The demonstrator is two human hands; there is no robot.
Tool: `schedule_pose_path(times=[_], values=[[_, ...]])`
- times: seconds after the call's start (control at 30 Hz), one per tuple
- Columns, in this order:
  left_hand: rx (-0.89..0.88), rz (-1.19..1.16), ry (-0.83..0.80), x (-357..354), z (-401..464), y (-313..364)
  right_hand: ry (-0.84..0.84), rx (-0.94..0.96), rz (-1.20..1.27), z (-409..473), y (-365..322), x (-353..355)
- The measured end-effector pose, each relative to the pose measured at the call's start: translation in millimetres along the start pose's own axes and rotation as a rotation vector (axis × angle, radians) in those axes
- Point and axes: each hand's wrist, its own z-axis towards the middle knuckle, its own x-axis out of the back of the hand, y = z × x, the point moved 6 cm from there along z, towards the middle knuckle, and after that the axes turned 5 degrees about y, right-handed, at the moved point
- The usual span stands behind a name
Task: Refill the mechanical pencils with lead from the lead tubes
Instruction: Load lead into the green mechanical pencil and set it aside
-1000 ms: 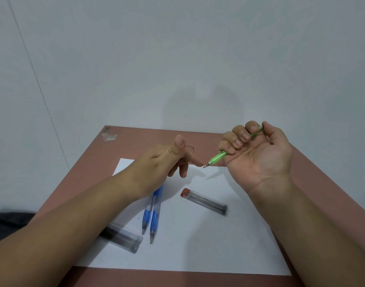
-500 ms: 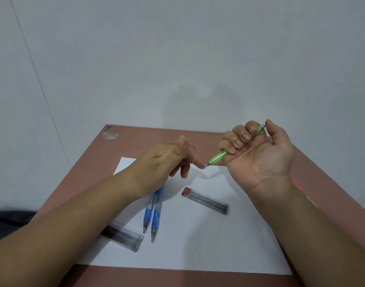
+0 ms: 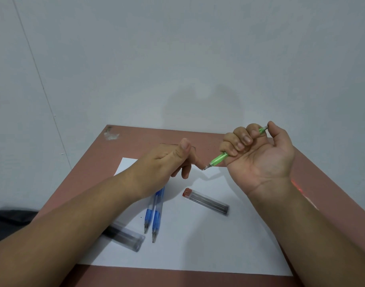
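Nearest on the white sheet (image 3: 198, 245) lies a clear lead tube (image 3: 125, 238), partly under the left forearm, its dark contents visible through the wall. Just beyond it lie two blue pencils (image 3: 153, 214) side by side, touching along their length, tips toward the viewer. To their right, well apart, lies a second lead tube (image 3: 207, 201) with a red cap, flat on the sheet.

Farther on, the left hand (image 3: 169, 162) is held above the sheet, thumb raised and forefinger stretched out so that its tip meets the point of the green pencil (image 3: 217, 159); the remaining fingers curl loosely. Whether a lead is pinched there cannot be told; nothing that fine resolves. The right hand (image 3: 258, 154) grips the green pencil in a closed fist, palm up, thumb on the rear end, point aimed left and down.

Assessment: the pencils are judged light, stiff plastic, smooth enough to roll on paper; the ribbed grip zone near the tip is the sound place to hold. The tubes are likewise light and rigid; hold by the body, open at the cap. The leads are judged extremely brittle and call for the lightest pinch, fed straight along the barrel.

The reddish bench (image 3: 136, 137) ends at a plain pale wall (image 3: 177, 59).
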Motion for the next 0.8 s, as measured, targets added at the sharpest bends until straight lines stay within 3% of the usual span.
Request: schedule_pose_path(times=[0.8], values=[[-0.014, -0.011, -0.008, -1.3, 0.3, -2.4, -0.045, -0.002, 0.01, 0.5, 0.0, 0.8]])
